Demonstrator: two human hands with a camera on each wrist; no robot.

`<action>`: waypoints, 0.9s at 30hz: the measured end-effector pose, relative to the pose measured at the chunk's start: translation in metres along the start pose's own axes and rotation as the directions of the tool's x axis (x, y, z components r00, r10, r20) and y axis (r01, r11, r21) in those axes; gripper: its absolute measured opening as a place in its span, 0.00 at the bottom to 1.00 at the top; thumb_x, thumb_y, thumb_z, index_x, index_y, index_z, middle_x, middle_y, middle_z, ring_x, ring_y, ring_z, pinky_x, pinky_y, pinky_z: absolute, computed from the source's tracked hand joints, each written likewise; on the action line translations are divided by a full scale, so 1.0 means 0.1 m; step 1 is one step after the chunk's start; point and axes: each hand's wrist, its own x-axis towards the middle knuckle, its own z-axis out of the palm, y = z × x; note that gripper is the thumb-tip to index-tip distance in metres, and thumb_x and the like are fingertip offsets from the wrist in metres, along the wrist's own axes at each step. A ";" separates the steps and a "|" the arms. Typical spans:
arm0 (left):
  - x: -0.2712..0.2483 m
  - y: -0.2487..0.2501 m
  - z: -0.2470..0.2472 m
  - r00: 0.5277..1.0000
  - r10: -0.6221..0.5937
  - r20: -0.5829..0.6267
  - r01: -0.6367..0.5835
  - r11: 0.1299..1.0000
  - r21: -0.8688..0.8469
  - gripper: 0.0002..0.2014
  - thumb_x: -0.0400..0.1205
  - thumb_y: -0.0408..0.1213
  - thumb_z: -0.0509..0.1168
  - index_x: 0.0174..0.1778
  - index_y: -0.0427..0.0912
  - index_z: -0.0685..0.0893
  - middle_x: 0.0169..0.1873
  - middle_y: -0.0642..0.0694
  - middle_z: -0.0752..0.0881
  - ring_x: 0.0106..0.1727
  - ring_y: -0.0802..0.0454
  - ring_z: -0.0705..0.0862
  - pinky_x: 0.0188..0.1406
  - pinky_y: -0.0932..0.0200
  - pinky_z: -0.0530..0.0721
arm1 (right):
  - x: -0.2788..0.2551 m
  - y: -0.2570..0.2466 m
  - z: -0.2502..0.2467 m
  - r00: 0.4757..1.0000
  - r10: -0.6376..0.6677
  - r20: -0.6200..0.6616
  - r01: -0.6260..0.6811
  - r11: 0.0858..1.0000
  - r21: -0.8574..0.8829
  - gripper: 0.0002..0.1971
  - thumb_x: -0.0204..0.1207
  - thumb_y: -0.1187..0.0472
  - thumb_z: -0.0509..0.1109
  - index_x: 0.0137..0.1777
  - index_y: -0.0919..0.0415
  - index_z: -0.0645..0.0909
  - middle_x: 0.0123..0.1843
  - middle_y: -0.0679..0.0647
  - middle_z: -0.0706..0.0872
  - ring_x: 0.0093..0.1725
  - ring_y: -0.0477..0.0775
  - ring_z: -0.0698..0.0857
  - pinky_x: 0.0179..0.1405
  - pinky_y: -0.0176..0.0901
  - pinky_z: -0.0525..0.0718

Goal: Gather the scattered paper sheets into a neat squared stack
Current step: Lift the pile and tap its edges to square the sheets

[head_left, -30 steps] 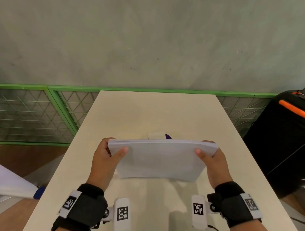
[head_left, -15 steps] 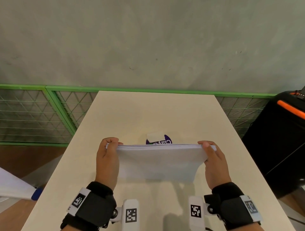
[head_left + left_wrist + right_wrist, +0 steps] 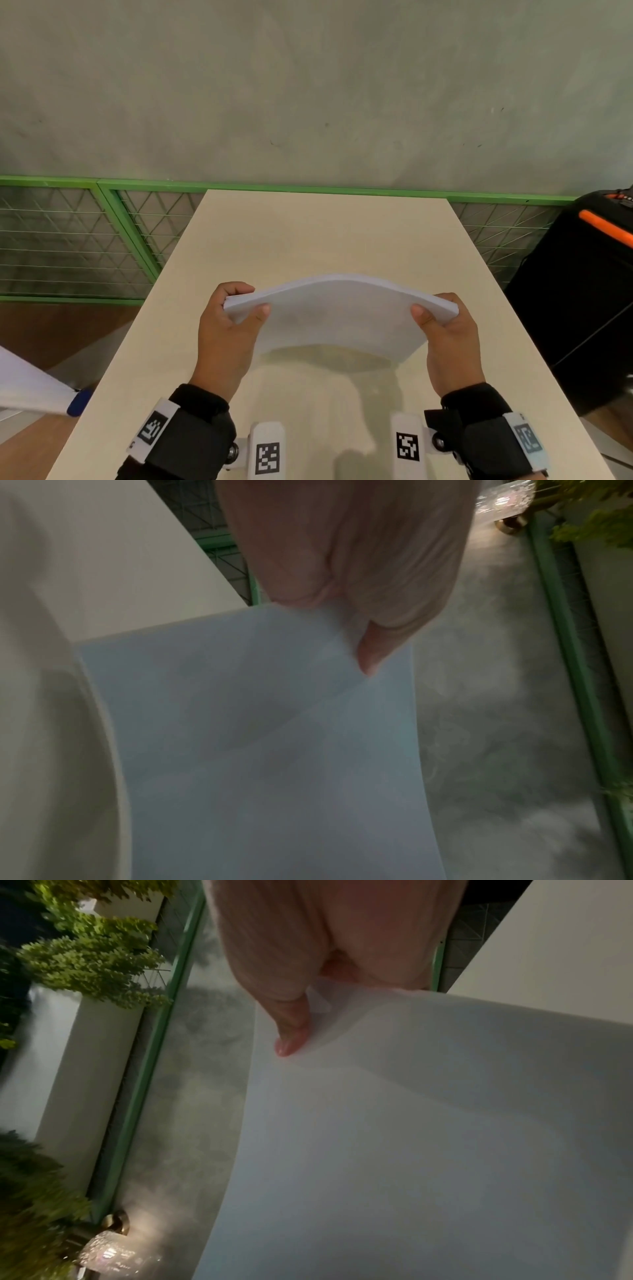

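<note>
A long cream-coloured table point(image 3: 318, 240) runs away from the person toward a grey wall point(image 3: 308, 85). A green metal fence with wire mesh point(image 3: 102, 240) stands along the bottom of that wall. A big black case with an orange stripe point(image 3: 582, 291) sits out past the right hand's side of the table.

Above the near part of the table is the thick stack of white paper sheets point(image 3: 339, 315). It hangs between the two hands and bends up in the middle like a little hill (its shadow lies on the table right under it). Its edges look lined up.

The left hand point(image 3: 227, 334) holds the stack's left end. Its thumb lies on top of the paper and its fingers point(image 3: 342, 547) curl round the edge and underneath, so the paper is pinched tight. The right hand point(image 3: 448, 342) does the same at the right end, thumb on top and fingers point(image 3: 291, 1020) curled under.

Both wrists wear black bands with small white tags point(image 3: 152, 428) that have black square patterns.
</note>
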 end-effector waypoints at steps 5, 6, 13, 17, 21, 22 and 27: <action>0.02 -0.04 -0.01 0.998 0.066 0.005 -0.066 0.998 -0.011 0.18 0.72 0.30 0.71 0.45 0.59 0.73 0.43 0.54 0.79 0.44 0.55 0.79 0.43 0.63 0.78 | 0.05 0.03 0.02 0.998 -0.057 -0.033 0.051 0.985 -0.165 0.24 0.74 0.71 0.68 0.50 0.36 0.71 0.44 0.47 0.80 0.41 0.49 0.80 0.35 0.23 0.79; 0.02 -0.07 -0.02 0.998 0.063 0.005 -0.063 0.998 0.002 0.19 0.73 0.32 0.70 0.47 0.61 0.72 0.44 0.54 0.79 0.46 0.54 0.80 0.46 0.60 0.78 | 0.03 0.05 0.03 0.997 -0.078 -0.030 0.069 0.969 -0.236 0.28 0.75 0.69 0.67 0.55 0.29 0.65 0.46 0.45 0.79 0.44 0.50 0.80 0.41 0.27 0.79; 0.05 -0.29 -0.06 0.996 -0.077 0.040 0.079 0.995 -0.055 0.26 0.67 0.36 0.74 0.52 0.67 0.72 0.52 0.46 0.80 0.52 0.47 0.80 0.51 0.57 0.80 | -0.06 0.18 0.04 0.927 -0.356 0.121 0.355 0.725 -0.590 0.30 0.73 0.68 0.59 0.72 0.40 0.67 0.71 0.54 0.63 0.65 0.36 0.68 0.64 0.21 0.64; 0.09 -0.37 -0.08 0.985 -0.134 0.109 0.145 0.984 -0.102 0.22 0.62 0.35 0.73 0.51 0.52 0.79 0.49 0.45 0.84 0.50 0.47 0.83 0.44 0.64 0.83 | -0.05 0.19 0.03 0.907 -0.406 0.112 0.382 0.684 -0.622 0.34 0.72 0.74 0.66 0.68 0.36 0.73 0.77 0.35 0.47 0.71 0.51 0.67 0.64 0.39 0.69; 0.12 -0.41 -0.11 0.983 -0.131 0.127 0.140 0.988 -0.070 0.21 0.70 0.24 0.74 0.58 0.36 0.79 0.49 0.43 0.86 0.48 0.52 0.84 0.35 0.76 0.82 | -0.01 0.20 0.02 0.846 -0.479 0.236 0.485 0.505 -0.714 0.30 0.70 0.69 0.64 0.68 0.39 0.71 0.80 0.47 0.56 0.77 0.62 0.63 0.72 0.44 0.64; 0.12 -0.41 -0.12 0.981 -0.141 0.130 0.150 0.987 -0.065 0.19 0.71 0.23 0.72 0.57 0.36 0.80 0.47 0.44 0.86 0.47 0.52 0.84 0.34 0.77 0.82 | 0.00 0.19 0.02 0.852 -0.458 0.253 0.480 0.492 -0.726 0.27 0.70 0.67 0.63 0.67 0.42 0.73 0.78 0.51 0.63 0.77 0.64 0.63 0.72 0.47 0.64; 0.15 -0.48 -0.15 0.961 -0.220 0.166 0.237 0.967 -0.089 0.12 0.73 0.23 0.70 0.48 0.42 0.84 0.34 0.52 0.91 0.37 0.57 0.88 0.31 0.73 0.83 | 0.00 0.09 0.09 0.879 -0.427 0.214 0.419 0.476 -0.773 0.31 0.69 0.57 0.56 0.75 0.46 0.61 0.76 0.52 0.62 0.78 0.62 0.55 0.72 0.63 0.64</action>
